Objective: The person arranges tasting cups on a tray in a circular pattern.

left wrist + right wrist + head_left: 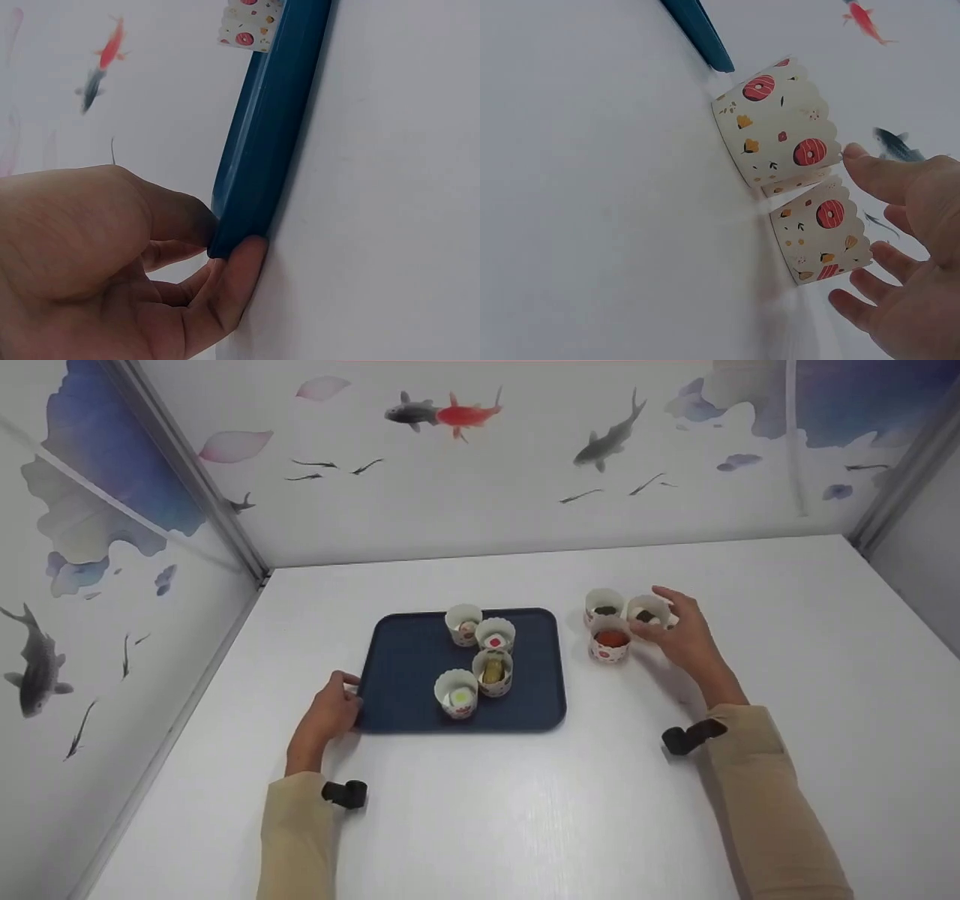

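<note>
My left hand (335, 709) pinches the left edge of a dark blue tray (405, 675); in the left wrist view the thumb lies on its rim and a fingertip shows at its underside. My right hand (681, 631) reaches around a paper baking cup (649, 612) with dark contents, thumb and fingers spread apart at its rim. Touching or close beside that cup stand another baking cup with dark contents (604, 606) and one with orange-red contents (610, 640). In the right wrist view, the nearest printed cup (780, 124) partly hides the one behind it.
On the tray stand several more scalloped baking cups: one at the back (464, 625), one with a red spot (496, 636), one with a yellowish-brown filling (493, 673) and one with a green spot (456, 694). Fish-printed walls (525, 510) border the white table (480, 810).
</note>
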The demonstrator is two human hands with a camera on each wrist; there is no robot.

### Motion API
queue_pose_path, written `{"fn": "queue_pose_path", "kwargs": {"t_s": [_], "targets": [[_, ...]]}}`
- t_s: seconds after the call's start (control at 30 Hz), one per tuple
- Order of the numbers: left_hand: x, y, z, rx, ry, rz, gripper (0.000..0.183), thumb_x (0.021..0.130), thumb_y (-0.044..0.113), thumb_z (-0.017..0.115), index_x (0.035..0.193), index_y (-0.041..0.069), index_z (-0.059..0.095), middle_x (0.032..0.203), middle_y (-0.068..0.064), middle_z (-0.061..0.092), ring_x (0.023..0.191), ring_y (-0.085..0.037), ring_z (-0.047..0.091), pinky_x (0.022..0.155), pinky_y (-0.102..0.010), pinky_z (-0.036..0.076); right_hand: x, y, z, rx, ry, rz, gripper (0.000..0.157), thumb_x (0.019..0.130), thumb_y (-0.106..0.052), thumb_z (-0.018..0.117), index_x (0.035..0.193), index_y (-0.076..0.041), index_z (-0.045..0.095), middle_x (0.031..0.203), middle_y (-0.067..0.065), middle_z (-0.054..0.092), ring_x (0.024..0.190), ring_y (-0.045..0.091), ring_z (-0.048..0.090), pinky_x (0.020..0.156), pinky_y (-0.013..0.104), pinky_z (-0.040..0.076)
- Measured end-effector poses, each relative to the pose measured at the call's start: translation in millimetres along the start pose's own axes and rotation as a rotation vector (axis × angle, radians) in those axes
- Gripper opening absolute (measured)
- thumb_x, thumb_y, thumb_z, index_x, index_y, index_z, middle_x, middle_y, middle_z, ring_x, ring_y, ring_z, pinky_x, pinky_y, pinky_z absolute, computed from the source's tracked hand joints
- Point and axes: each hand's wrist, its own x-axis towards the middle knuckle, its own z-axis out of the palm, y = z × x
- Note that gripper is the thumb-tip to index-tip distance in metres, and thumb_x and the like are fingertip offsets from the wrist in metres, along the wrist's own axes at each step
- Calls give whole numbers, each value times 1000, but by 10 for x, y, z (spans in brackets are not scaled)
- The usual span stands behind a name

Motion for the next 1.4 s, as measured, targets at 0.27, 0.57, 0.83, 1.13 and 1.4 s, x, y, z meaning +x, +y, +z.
{"fn": "queue_pose_path", "kwargs": {"t_s": [0.27,0.57,0.83,1.13,1.4], "targets": [[4,-19,-2,15,-11,4,41,104,9,39,143,-3,35,122,-25,59,101,-28,61,84,-37,47,22,57,-35,40,-51,30,89,93,-34,71,162,-18,15,168,17,8,153,42,18,119,58,27],[13,-55,3,0,-4,16,40,103,8,39,142,-3,36,124,-26,59,101,-28,60,83,-36,46,38,64,8,53,-102,82,94,95,-17,69,162,-17,5,169,16,6,151,41,25,120,53,27],[31,-65,3,6,0,26,40,103,8,40,141,-4,36,126,-28,58,105,-30,59,87,-39,46,25,93,34,80,-40,86,87,95,-18,69,162,-15,12,167,19,18,149,37,31,119,50,30],[44,-49,-18,19,9,42,39,103,8,42,141,-4,37,117,-23,60,97,-26,59,82,-36,45,42,30,21,107,37,145,82,95,-19,69,160,-13,20,167,19,17,151,38,27,120,50,29],[50,-45,-8,15,3,29,39,103,8,42,140,-3,38,116,-22,60,97,-26,59,82,-35,46,39,-43,20,92,94,156,80,95,-21,68,160,-14,22,165,18,23,150,36,29,118,49,33]]}}
